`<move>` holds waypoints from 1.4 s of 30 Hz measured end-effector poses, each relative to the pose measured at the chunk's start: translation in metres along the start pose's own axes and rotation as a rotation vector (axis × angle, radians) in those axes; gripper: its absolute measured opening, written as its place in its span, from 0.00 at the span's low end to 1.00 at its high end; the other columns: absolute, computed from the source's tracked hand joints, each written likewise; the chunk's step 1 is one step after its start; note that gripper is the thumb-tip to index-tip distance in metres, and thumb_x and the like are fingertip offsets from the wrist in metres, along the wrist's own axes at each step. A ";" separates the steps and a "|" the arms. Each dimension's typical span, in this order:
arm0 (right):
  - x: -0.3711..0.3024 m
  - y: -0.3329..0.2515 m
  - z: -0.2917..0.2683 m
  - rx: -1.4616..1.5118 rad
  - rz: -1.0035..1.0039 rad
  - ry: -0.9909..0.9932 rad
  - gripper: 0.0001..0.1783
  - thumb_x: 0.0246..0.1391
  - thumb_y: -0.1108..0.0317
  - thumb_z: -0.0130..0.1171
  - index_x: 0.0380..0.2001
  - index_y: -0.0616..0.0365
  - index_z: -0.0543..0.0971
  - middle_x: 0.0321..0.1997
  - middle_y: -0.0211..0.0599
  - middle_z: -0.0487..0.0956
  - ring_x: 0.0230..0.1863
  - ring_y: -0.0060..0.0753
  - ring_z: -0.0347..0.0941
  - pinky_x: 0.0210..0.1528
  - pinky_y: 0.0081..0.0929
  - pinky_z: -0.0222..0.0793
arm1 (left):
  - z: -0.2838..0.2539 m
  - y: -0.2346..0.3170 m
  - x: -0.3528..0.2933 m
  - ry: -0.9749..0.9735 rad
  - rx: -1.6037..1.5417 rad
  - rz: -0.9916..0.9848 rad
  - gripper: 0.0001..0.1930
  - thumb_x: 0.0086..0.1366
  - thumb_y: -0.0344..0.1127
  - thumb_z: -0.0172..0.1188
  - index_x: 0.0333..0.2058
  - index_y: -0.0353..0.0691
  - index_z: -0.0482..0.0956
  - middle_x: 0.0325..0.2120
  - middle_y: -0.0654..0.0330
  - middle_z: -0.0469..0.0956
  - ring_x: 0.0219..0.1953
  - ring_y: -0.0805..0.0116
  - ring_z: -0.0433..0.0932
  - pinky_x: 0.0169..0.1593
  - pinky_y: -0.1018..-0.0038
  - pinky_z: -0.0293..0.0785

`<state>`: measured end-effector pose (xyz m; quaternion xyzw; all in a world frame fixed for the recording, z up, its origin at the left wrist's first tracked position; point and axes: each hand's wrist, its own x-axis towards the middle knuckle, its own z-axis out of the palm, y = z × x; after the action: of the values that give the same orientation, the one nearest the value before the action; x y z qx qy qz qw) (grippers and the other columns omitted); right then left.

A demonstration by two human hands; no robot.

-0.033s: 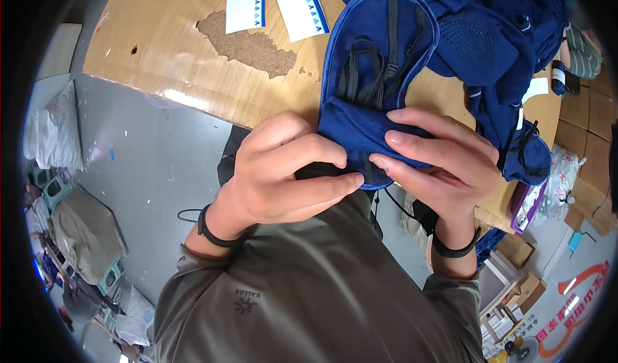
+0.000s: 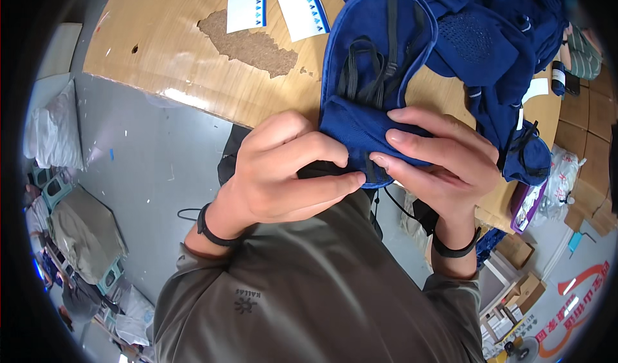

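Between my hands is a long, round-ended blue fabric piece (image 2: 360,121) with bound edges. Black elastic straps (image 2: 364,73) with a small slider lie looped on its far part. Its near part is folded over into a raised blue flap. My left hand (image 2: 293,167) pinches the near left edge between thumb and curled fingers. From the other side, my right hand (image 2: 444,150) grips the folded flap, its fingers on top and its thumb near a short black strap (image 2: 370,168). The undersides of both grips are hidden.
The wooden table (image 2: 167,60) has a worn patch (image 2: 248,44) and white cards with blue borders (image 2: 299,6). A heap of blue fabric (image 2: 476,35) lies at the far right, near a thread spool (image 2: 558,78) and another strapped blue piece (image 2: 529,157). Cardboard boxes (image 2: 582,112) stand at right.
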<state>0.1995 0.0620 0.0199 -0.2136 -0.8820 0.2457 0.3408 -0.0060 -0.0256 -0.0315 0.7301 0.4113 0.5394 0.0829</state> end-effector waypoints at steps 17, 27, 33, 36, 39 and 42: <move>0.005 -0.007 0.008 0.020 0.060 0.019 0.13 0.33 0.76 0.75 0.29 0.60 0.86 0.34 0.45 0.85 0.28 0.36 0.81 0.27 0.23 0.75 | 0.002 -0.005 -0.017 0.110 0.254 -0.016 0.15 0.38 0.37 0.77 0.28 0.64 0.88 0.50 0.65 0.81 0.54 0.55 0.68 0.48 0.68 0.71; 0.013 -0.005 0.002 0.001 0.012 -0.064 0.14 0.32 0.76 0.75 0.30 0.58 0.87 0.37 0.43 0.85 0.28 0.34 0.79 0.26 0.23 0.73 | -0.004 -0.021 -0.016 0.061 0.097 0.101 0.13 0.40 0.35 0.76 0.29 0.53 0.87 0.49 0.63 0.82 0.53 0.47 0.77 0.48 0.62 0.76; 0.007 -0.008 0.006 -0.121 -0.031 -0.030 0.14 0.35 0.76 0.75 0.30 0.57 0.87 0.38 0.40 0.85 0.31 0.36 0.81 0.30 0.25 0.76 | -0.007 -0.023 -0.014 0.023 0.098 0.107 0.12 0.46 0.33 0.76 0.31 0.50 0.86 0.46 0.63 0.83 0.57 0.51 0.77 0.50 0.58 0.78; 0.005 -0.007 0.009 -0.131 -0.056 -0.017 0.13 0.36 0.76 0.75 0.31 0.56 0.87 0.39 0.40 0.85 0.33 0.39 0.82 0.33 0.27 0.79 | -0.008 -0.015 -0.010 0.047 0.112 0.042 0.08 0.48 0.32 0.73 0.27 0.50 0.84 0.45 0.70 0.84 0.55 0.61 0.81 0.51 0.62 0.76; 0.003 -0.011 0.008 -0.142 -0.052 -0.029 0.12 0.36 0.76 0.74 0.30 0.57 0.87 0.39 0.41 0.84 0.35 0.42 0.82 0.36 0.30 0.82 | -0.011 -0.006 -0.009 0.038 0.222 0.012 0.07 0.49 0.31 0.72 0.28 0.50 0.84 0.45 0.72 0.84 0.53 0.61 0.81 0.58 0.60 0.71; -0.002 -0.015 0.011 -0.149 -0.019 -0.003 0.12 0.36 0.75 0.74 0.30 0.57 0.87 0.39 0.41 0.84 0.35 0.43 0.82 0.37 0.31 0.83 | -0.009 -0.003 -0.012 0.056 0.303 0.011 0.06 0.51 0.31 0.71 0.28 0.51 0.85 0.44 0.73 0.85 0.53 0.63 0.82 0.63 0.59 0.67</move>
<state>0.1895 0.0459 0.0202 -0.2295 -0.9004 0.1763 0.3249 -0.0158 -0.0352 -0.0384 0.7210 0.4863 0.4918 -0.0427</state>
